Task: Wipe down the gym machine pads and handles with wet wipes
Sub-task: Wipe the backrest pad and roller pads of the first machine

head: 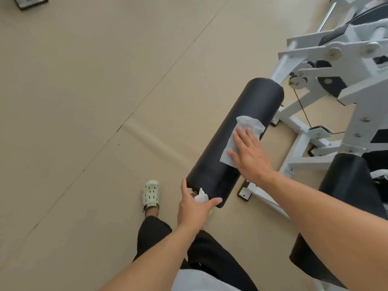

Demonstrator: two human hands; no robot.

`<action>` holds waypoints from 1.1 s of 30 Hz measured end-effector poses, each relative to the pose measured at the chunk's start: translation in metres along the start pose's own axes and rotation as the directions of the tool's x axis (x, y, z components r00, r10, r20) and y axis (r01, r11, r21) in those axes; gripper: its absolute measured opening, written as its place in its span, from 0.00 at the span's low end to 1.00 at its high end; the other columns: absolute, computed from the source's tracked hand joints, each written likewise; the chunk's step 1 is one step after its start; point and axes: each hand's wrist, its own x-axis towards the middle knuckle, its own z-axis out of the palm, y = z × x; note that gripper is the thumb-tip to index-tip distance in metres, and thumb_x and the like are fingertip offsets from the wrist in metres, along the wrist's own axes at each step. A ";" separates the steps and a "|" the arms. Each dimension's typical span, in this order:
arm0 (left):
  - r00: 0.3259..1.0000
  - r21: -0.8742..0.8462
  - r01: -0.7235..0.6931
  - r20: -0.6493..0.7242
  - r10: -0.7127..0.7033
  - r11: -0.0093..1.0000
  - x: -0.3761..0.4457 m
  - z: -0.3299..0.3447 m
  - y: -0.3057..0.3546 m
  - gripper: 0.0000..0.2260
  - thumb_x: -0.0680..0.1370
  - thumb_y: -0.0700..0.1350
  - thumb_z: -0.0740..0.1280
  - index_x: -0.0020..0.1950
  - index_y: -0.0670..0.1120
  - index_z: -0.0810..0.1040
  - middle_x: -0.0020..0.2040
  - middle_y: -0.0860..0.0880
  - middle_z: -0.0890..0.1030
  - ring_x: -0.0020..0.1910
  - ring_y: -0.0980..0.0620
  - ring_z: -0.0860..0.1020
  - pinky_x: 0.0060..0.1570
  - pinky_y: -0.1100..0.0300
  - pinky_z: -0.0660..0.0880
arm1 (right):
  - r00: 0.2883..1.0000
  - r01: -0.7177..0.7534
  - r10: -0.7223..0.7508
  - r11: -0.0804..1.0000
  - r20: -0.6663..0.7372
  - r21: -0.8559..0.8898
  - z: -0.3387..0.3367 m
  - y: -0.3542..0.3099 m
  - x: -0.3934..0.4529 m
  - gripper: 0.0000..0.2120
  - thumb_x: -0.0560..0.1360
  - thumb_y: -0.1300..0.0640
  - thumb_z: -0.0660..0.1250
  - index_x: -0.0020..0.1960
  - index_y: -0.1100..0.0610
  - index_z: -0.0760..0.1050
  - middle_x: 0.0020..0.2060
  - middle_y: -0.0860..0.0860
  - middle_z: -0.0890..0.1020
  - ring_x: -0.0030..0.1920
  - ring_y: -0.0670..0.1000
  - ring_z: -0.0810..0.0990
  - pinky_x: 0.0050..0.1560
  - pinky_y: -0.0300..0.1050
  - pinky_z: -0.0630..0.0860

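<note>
A: Watching the right hand [249, 156]: flat, fingers straight, pressing a spread wipe [241, 139] on the roller pad [237, 139]. Left hand [195, 208] cups the pad's near end, pinching a crumpled wipe [201, 196].

B: Risks?

A: The flat wipe may bunch or slide off under the palm; the pad may roll if the left hand slackens.

B: Counts?

A: Two hands, two wipes, two black pads, second [340, 198] at right, one white frame [315, 131].

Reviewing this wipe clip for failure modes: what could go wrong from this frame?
1. The right hand presses the flat wipe with straight fingers only; it may slide or bunch on the roller pad.
2. The left hand holds a crumpled wipe at the pad's torn end; it could snag.
3. The far end may get missed.
</note>
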 end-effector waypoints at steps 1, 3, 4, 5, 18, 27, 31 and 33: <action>1.000 0.013 -0.012 -0.026 0.012 1.000 -0.002 0.007 -0.001 0.56 0.65 0.60 0.81 0.80 0.59 0.45 0.75 0.48 0.68 0.68 0.45 0.73 0.59 0.53 0.74 | 1.000 0.013 -0.013 1.000 -0.004 0.018 0.005 0.001 -0.003 0.31 0.86 0.41 0.48 0.84 0.52 0.44 0.83 0.46 0.42 0.80 0.46 0.33 0.81 0.47 0.36; 0.996 0.047 -0.033 -0.084 0.037 0.998 -0.005 0.015 -0.004 0.57 0.64 0.62 0.81 0.80 0.60 0.45 0.74 0.48 0.71 0.67 0.45 0.75 0.59 0.53 0.75 | 0.998 0.063 -0.063 0.997 -0.005 0.046 0.014 0.002 -0.013 0.29 0.87 0.42 0.47 0.84 0.51 0.45 0.83 0.44 0.43 0.80 0.45 0.31 0.82 0.51 0.41; 0.993 0.058 -0.043 -0.106 0.049 0.997 -0.005 0.017 -0.006 0.57 0.63 0.62 0.81 0.80 0.60 0.45 0.72 0.48 0.72 0.66 0.45 0.75 0.58 0.53 0.75 | 0.991 0.131 -0.131 0.991 0.007 0.035 0.020 -0.001 -0.022 0.28 0.87 0.43 0.46 0.84 0.50 0.46 0.83 0.44 0.45 0.80 0.44 0.32 0.82 0.53 0.43; 0.990 0.062 -0.058 -0.125 0.065 0.996 -0.006 0.019 -0.009 0.57 0.63 0.63 0.81 0.80 0.59 0.46 0.71 0.47 0.74 0.66 0.45 0.76 0.57 0.53 0.75 | 0.973 0.230 -0.230 0.973 0.035 0.007 0.027 -0.007 -0.034 0.27 0.87 0.43 0.44 0.84 0.50 0.48 0.83 0.44 0.47 0.80 0.44 0.33 0.82 0.54 0.44; 0.974 0.167 -0.085 -0.196 0.118 0.982 0.002 0.026 -0.022 0.56 0.59 0.68 0.80 0.76 0.60 0.47 0.57 0.50 0.81 0.54 0.48 0.81 0.50 0.53 0.80 | 0.991 0.062 -0.070 0.995 -0.111 -0.079 0.001 0.011 0.034 0.27 0.88 0.45 0.42 0.84 0.53 0.51 0.83 0.47 0.48 0.82 0.48 0.37 0.81 0.47 0.37; 0.902 0.301 -0.202 -0.314 0.297 0.932 -0.008 0.049 -0.034 0.50 0.68 0.66 0.75 0.79 0.54 0.47 0.61 0.49 0.83 0.53 0.48 0.84 0.43 0.56 0.79 | 0.683 0.728 -0.690 0.666 0.238 -0.160 0.047 -0.029 -0.034 0.24 0.88 0.46 0.46 0.82 0.50 0.58 0.81 0.44 0.57 0.82 0.45 0.47 0.82 0.47 0.42; 0.928 0.361 -0.183 -0.244 0.282 0.915 -0.005 0.037 -0.036 0.54 0.64 0.75 0.70 0.77 0.56 0.43 0.55 0.51 0.82 0.49 0.53 0.82 0.41 0.65 0.75 | 0.974 0.184 -0.206 0.960 -0.091 -0.211 -0.001 0.002 0.037 0.26 0.87 0.44 0.42 0.83 0.49 0.57 0.82 0.46 0.57 0.82 0.45 0.44 0.80 0.43 0.36; 0.940 0.296 -0.223 -0.188 0.285 0.929 0.002 0.024 -0.037 0.49 0.64 0.74 0.71 0.74 0.59 0.47 0.53 0.51 0.80 0.48 0.52 0.81 0.43 0.64 0.77 | 0.984 0.019 -0.047 0.987 -0.173 -0.158 -0.006 0.002 0.052 0.26 0.87 0.45 0.43 0.83 0.52 0.56 0.83 0.47 0.54 0.82 0.46 0.41 0.80 0.43 0.34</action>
